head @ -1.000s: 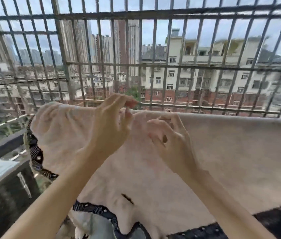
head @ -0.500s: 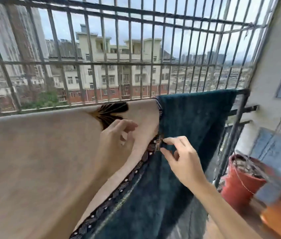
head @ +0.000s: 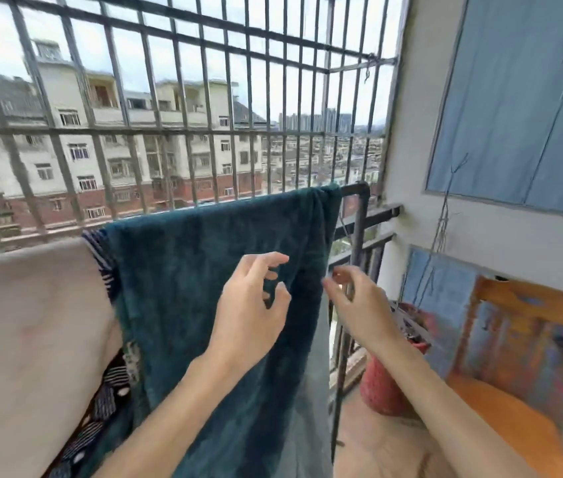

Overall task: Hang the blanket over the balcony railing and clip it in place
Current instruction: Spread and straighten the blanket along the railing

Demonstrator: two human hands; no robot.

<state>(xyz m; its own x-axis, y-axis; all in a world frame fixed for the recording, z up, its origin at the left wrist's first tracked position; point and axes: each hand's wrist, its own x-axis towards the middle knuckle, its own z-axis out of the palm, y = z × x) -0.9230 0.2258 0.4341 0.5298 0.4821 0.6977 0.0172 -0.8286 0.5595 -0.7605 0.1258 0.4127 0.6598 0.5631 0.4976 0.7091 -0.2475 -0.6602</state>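
Head view, sole entry: wide-angle, worn at the person's head, facing forward and slightly down across the balcony. Near: left hand (head: 249,305) and right hand (head: 359,305), at arm's reach, centre. Just beyond: blanket (head: 187,288) on railing (head: 352,189). Far: grille (head: 183,131), then buildings (head: 42,167). Right edge: wall (head: 407,150). Frame bends at the margins.

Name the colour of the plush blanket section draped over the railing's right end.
The plush blanket section is dark teal; head view.

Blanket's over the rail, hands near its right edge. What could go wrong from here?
1. No clip shows on the blanket; merely draped over the railing, it may slide off.
2. The left hand is open and the right hand has an unclear grip, so little may restrain it.
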